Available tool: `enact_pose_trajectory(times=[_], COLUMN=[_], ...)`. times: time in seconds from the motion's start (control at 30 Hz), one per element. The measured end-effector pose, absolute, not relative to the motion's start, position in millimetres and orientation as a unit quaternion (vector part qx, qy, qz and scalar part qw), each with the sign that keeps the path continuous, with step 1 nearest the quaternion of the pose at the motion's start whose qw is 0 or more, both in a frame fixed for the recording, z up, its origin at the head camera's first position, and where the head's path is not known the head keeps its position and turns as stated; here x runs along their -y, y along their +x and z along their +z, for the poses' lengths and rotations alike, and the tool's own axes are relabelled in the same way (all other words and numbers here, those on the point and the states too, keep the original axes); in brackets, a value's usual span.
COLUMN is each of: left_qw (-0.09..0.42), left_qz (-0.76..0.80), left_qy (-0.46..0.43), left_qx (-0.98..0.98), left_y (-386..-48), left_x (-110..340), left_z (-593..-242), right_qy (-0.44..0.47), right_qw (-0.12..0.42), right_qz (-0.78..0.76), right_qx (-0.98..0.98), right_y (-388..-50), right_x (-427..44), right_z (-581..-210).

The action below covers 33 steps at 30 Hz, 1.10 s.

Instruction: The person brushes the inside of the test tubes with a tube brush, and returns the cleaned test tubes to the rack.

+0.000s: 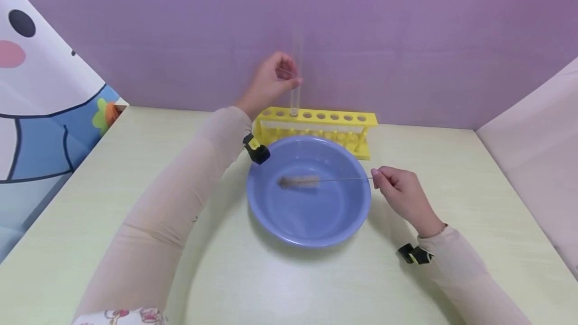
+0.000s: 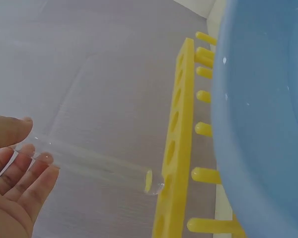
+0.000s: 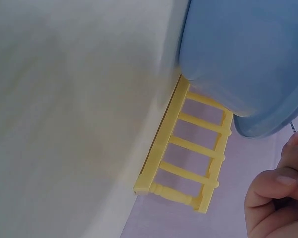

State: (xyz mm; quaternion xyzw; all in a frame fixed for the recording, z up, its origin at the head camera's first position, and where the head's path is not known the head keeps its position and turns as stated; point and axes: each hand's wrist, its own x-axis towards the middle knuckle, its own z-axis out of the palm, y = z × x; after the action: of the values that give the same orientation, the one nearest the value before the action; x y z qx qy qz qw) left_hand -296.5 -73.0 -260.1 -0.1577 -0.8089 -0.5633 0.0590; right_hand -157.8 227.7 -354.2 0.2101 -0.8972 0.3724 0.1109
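Observation:
In the head view my left hand [image 1: 276, 78] pinches a clear glass test tube [image 1: 295, 99] between thumb and fingers. The tube stands upright, its rounded bottom at the top bar of a yellow test tube rack [image 1: 370, 120], near a hole. Whether the tip is inside the hole I cannot tell. My right hand [image 1: 403, 194] pinches the thin wire handle of a test tube brush [image 1: 300, 181]. Its bristle head lies over the inside of a blue basin [image 1: 311, 232]. In the left wrist view the tube [image 2: 99, 161] runs from the fingers toward the rack [image 2: 181, 144].
The basin sits right in front of the rack on a pale table [image 1: 217, 275]. Behind the rack rises a purple backdrop [image 1: 406, 39]. A cartoon-print cloth [image 1: 45, 94] hangs at the left, and a whitish panel [image 1: 537, 139] borders the right.

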Motion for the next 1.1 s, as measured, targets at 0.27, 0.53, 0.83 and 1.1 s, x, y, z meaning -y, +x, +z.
enact_pose_trajectory(times=[0.27,0.53,0.83,1.1], left_qw=[0.033,-0.006,-0.044,-0.054], left_qz=[-0.521,-0.467,-0.410,-0.401], left_qy=[-0.152,-0.128,-0.109,-0.101], left_qx=[0.839,0.875,0.904,0.909], left_y=[-298.2,-300.1,-300.8,-301.9], left_x=[72.3,71.2,69.1,70.8], left_z=[-267.2,-274.5,-282.3,-287.5], right_qy=[0.232,0.247,0.247,0.241], right_qw=[0.115,0.114,0.105,0.099], right_qz=[0.374,0.377,0.376,0.370], right_qx=[0.890,0.886,0.887,0.892], right_y=[-157.4,-156.6,-155.8,-154.4], right_x=[-227.0,-226.1,-227.2,-228.5], right_z=[-357.9,-358.3,-358.5,-357.6])
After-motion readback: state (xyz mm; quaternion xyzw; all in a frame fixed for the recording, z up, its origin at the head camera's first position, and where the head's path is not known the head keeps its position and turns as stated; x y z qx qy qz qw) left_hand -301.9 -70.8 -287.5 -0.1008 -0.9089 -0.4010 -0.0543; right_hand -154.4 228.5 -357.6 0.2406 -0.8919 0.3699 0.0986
